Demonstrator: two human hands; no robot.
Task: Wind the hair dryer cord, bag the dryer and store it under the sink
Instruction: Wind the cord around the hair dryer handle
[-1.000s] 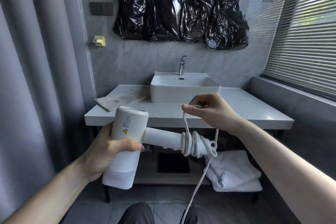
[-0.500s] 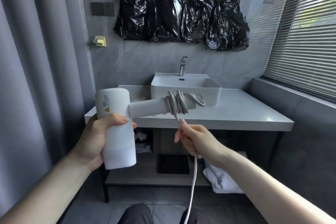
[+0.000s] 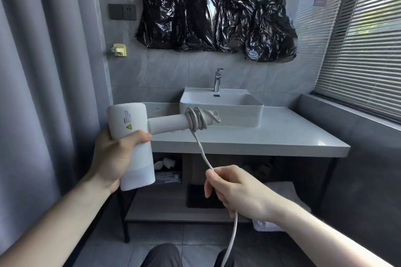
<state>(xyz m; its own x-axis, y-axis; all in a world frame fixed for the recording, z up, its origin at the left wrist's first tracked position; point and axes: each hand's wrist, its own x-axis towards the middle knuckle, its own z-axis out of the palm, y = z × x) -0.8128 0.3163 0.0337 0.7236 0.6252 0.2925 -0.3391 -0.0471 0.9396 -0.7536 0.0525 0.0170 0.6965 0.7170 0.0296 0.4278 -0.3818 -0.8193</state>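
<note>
My left hand grips the barrel of the white hair dryer, held up in front of the counter with its handle pointing right. Several turns of white cord are wound around the end of the handle. From the coil the cord runs down to my right hand, which is closed around it below and to the right of the dryer. The rest of the cord hangs down past my wrist toward the floor. No bag is visible; the dryer hides the left part of the counter.
A white basin with a chrome tap sits on the pale counter. Below it is an open shelf with a dark box and white towels. Curtain on the left, blinds on the right.
The dryer was lifted from below counter level to in front of the basin. My right hand went from above the handle down under it, and has drawn the cord further down and right.
</note>
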